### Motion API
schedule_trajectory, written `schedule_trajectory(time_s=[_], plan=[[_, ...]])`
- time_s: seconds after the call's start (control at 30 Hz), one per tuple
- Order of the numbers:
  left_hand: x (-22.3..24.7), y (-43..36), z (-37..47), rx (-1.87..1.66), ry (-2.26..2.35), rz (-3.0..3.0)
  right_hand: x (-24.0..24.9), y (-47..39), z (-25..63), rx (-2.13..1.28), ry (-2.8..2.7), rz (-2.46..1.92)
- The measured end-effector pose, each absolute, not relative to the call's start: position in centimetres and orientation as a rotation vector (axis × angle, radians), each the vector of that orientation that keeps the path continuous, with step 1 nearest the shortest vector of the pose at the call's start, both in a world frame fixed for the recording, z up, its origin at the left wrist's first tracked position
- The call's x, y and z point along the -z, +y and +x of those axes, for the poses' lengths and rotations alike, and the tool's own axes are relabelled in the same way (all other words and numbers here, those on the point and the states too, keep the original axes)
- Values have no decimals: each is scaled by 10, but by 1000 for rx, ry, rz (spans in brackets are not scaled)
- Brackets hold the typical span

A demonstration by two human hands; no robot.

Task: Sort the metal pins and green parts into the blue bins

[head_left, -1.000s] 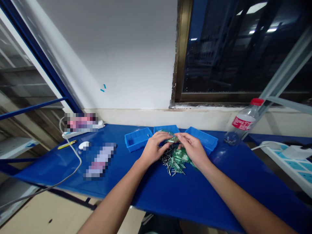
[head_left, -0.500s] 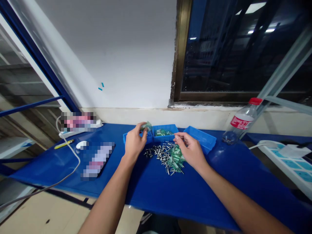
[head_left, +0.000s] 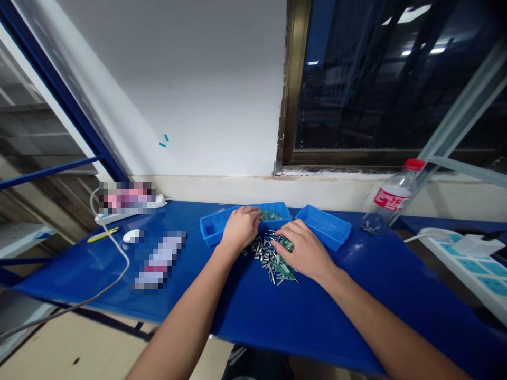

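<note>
My left hand (head_left: 241,228) is at the left end of the middle blue bin (head_left: 269,224), its fingertips hidden over the green pieces (head_left: 270,215) in that bin. The left blue bin (head_left: 212,232) lies beside my wrist with nothing visible in it. Over the pile on the table, my right hand (head_left: 304,248) spreads its fingers above green pieces (head_left: 284,268). Silvery metal parts (head_left: 263,250), some short and some long and thin, lie between my hands. Behind my right hand the right blue bin (head_left: 325,227) sits at an angle and looks empty.
A clear bottle with a red cap (head_left: 390,198) stands at the back right, near a white power strip (head_left: 475,258). At the left are a blurred-out flat object (head_left: 160,261), a white mouse (head_left: 132,236), a yellow tool (head_left: 103,235) and a cable (head_left: 125,264).
My left hand has moved right, from the left bin to the middle bin, and the green piece it held no longer shows. My right hand has lowered onto the pile and its fingers have spread.
</note>
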State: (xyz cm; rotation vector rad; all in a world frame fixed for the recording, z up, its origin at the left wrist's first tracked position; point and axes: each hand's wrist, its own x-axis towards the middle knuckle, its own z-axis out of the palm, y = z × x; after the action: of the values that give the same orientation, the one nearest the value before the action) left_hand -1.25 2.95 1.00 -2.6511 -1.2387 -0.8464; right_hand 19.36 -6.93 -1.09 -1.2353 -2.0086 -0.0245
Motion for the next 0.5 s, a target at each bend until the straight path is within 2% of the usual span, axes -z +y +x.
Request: schedule_trajectory(time_s=[0.17, 0.5], plan=[[-11, 25, -11, 800, -1196, -2645, 20, -68, 195, 65, -2123, -1285], [-12, 6, -3, 1193, -958, -2873, 18, -66, 199, 224, -2218, -1272]])
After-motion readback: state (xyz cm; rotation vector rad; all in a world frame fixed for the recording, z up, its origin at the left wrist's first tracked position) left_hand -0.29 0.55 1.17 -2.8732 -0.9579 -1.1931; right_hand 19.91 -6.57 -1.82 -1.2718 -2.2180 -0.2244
